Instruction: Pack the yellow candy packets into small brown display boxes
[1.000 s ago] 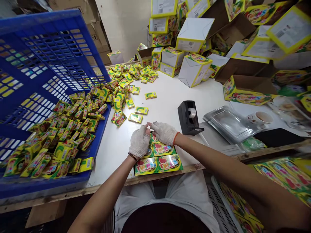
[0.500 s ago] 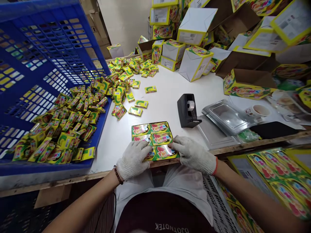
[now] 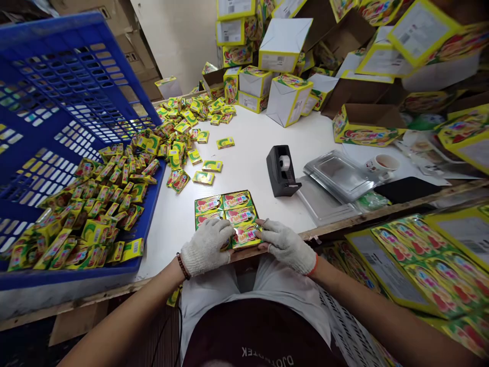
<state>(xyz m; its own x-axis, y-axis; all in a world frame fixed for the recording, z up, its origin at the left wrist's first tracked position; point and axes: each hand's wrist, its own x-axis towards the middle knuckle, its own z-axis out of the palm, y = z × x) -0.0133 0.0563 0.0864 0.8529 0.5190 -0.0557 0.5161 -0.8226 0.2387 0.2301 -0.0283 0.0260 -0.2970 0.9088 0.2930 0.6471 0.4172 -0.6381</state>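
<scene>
Small yellow-green candy boxes (image 3: 239,215) with fruit pictures lie face up in a tight block of two columns at the table's front edge. My left hand (image 3: 208,245), in a white knit glove, curls over the block's near left corner and covers some of the boxes. My right hand (image 3: 287,245), also gloved, presses its fingers along the right side, its thumb near the front corner. Both hands are closed against the block from opposite sides. A black tape dispenser (image 3: 281,171) with a roll of clear tape stands beyond my right hand.
At left, a tipped blue plastic crate (image 3: 151,224) spills a heap of loose candy boxes (image 3: 110,204) onto the table. Clear plastic trays (image 3: 340,176) and a cup (image 3: 383,164) stand at right. Larger display cartons (image 3: 288,102) pile up behind. Packed cartons (image 3: 412,255) sit below, right.
The view has turned slightly right, so everything sits farther left. My right fingers have shifted from lying over the boxes to the block's right side. My left hand stays on the block.
</scene>
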